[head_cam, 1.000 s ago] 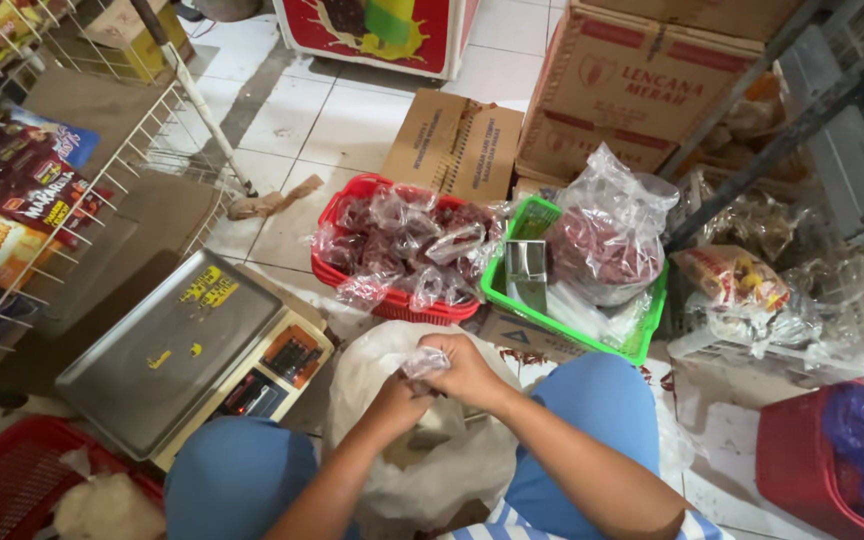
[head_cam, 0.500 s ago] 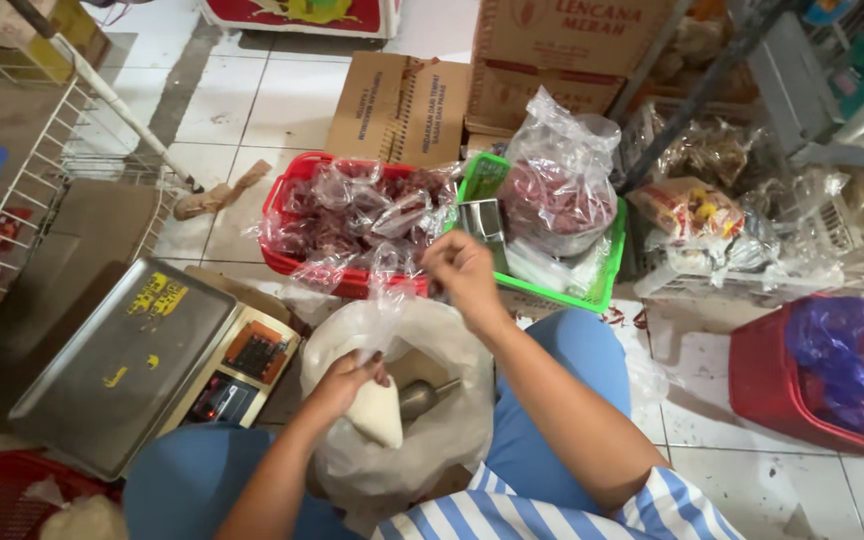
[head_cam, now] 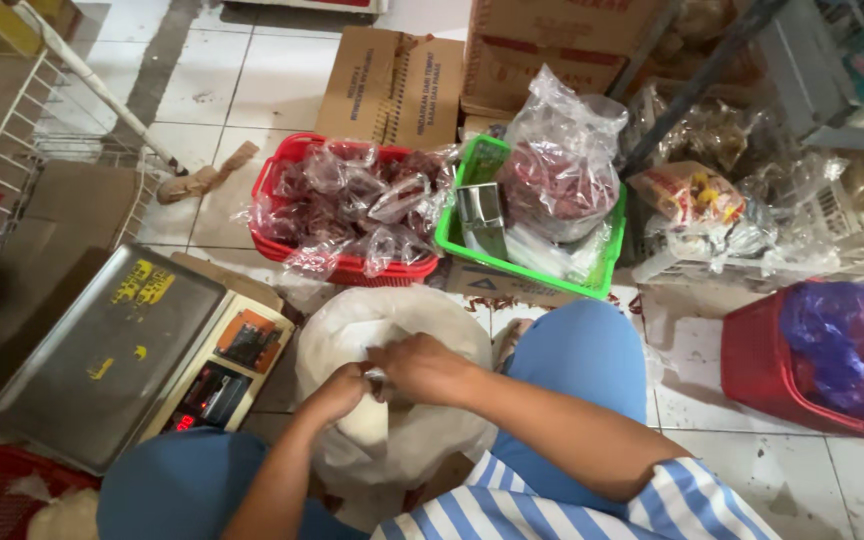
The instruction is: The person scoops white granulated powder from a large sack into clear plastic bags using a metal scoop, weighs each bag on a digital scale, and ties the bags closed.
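1. White and filmy, the big plastic sack sits on the floor between the person's knees, its mouth facing up toward the camera; its base is hidden behind the arms and the striped shirt
2. The left hand is curled over the sack's mouth, fingers bent around a small pale bag; how tightly it pinches cannot be told, since the fingertips are tucked out of sight
3. The right hand lies knuckles-up, touching the left, fingers folded down at the top of that small bag; what they pinch is hidden under the hand
4. The small bag hangs with its long axis roughly up and down in the picture, top end between the two hands, lower end inside the sack
5. A scale with a steel tray sits just beside the sack on the left, its near corner cut off by a knee
6. Beyond the sack stand a red basket of small filled bags and a green basket holding a clear bag of dark red stuff, its contents hard to make out
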